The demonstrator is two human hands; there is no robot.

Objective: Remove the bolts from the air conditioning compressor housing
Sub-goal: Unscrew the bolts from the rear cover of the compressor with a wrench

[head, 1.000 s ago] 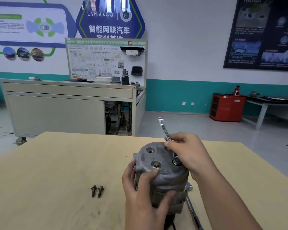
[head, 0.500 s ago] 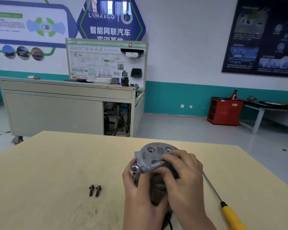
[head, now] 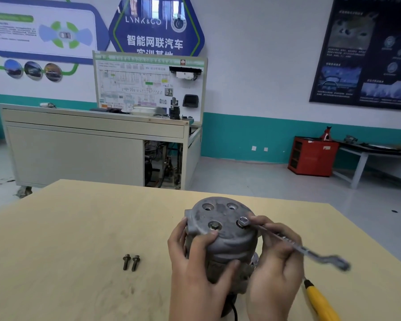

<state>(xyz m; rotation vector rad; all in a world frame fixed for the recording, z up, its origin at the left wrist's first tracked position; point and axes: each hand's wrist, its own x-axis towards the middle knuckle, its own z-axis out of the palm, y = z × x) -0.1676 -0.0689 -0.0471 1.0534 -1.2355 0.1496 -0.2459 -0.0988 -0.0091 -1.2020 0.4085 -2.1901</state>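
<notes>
The grey compressor housing (head: pixel 220 232) stands upright on the wooden table (head: pixel 79 228). Its top face shows two empty bolt holes at the back and two bolts in front: one at the left (head: pixel 214 226) and one at the right (head: pixel 243 220). My left hand (head: pixel 195 256) grips the housing's left side, thumb near the left bolt. My right hand (head: pixel 276 256) holds a metal wrench (head: pixel 294 245) whose ring end sits on the right bolt; the handle points right and is blurred. Two removed bolts (head: pixel 131 262) lie on the table to the left.
A yellow-handled tool (head: pixel 320 300) lies on the table by my right wrist. Beyond the table stand a grey training bench (head: pixel 79 144), a red cabinet (head: pixel 310 156) and a side table (head: pixel 375 156) at the right wall.
The wrench swung from pointing away from me, across to the left over the housing top, and now points right with its ring on the right front bolt. My left hand kept its grip.
</notes>
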